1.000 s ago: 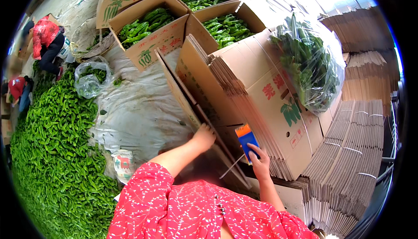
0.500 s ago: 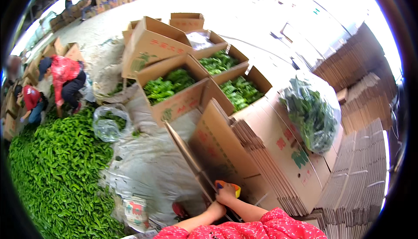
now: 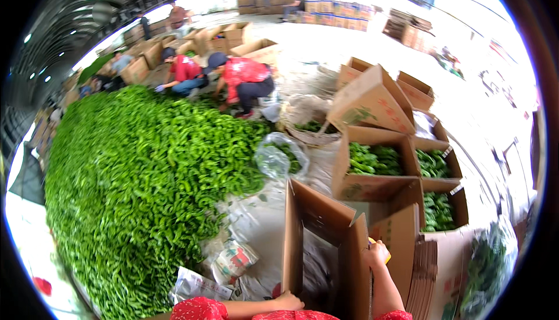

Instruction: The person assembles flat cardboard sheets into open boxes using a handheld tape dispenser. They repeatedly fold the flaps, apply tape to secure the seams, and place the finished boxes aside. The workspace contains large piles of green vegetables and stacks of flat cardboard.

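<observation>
An opened-out cardboard box stands in front of me, its walls spread into a square frame, with the ground sheet showing inside it. My left hand is closed on the box's near left edge. Against the outside of its right wall, my right hand grips a yellow-orange handheld tool, probably a tape dispenser, mostly covered by the fingers. To the right lean flattened cartons in a stack.
A big heap of green peppers fills the left. Filled pepper cartons stand ahead right. A clear bag, a printed sack and a leaf-filled bag lie around. Two people in red crouch behind the heap.
My view has swung left. The flat carton has been opened into a frame; my hands, formerly close together, are now apart on its opposite sides.
</observation>
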A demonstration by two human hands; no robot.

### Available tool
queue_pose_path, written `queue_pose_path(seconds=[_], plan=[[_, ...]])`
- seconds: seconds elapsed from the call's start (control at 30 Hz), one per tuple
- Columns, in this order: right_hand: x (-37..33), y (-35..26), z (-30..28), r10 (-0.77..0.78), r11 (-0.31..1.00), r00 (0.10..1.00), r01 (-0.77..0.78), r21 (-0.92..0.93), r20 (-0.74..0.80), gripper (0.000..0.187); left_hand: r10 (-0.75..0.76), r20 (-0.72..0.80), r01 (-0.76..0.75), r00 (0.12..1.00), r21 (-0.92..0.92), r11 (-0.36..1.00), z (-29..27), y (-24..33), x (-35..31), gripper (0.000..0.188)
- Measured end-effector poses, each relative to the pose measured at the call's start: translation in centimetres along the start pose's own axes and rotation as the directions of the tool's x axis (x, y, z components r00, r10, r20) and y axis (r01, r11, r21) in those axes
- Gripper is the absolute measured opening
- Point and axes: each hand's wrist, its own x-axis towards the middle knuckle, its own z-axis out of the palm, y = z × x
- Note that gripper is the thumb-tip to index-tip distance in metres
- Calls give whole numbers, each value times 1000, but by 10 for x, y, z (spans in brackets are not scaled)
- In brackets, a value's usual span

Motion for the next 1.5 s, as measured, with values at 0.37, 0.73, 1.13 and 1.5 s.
queue_pose_path(seconds=[0.37, 0.73, 1.13, 1.5], plan=[[118, -69, 31, -141, 988, 990, 141, 60, 0, 39, -272, 138, 305, 952, -384, 871, 70, 0, 9, 40], [179, -66, 90, 136, 945, 973, -72, 318, -184, 22, -642, 322, 669, 696, 35, 743, 67, -168, 146, 53], [173, -40, 84, 139, 918, 990, -137, 371, 21, 25, -308, 246, 393, 919, -507, 767, -46, -176, 219, 51], [177, -69, 102, -95, 966, 943, 165, 200, -319, 18, -625, -579, 555, 523, -325, 765, -153, -261, 211, 49]])
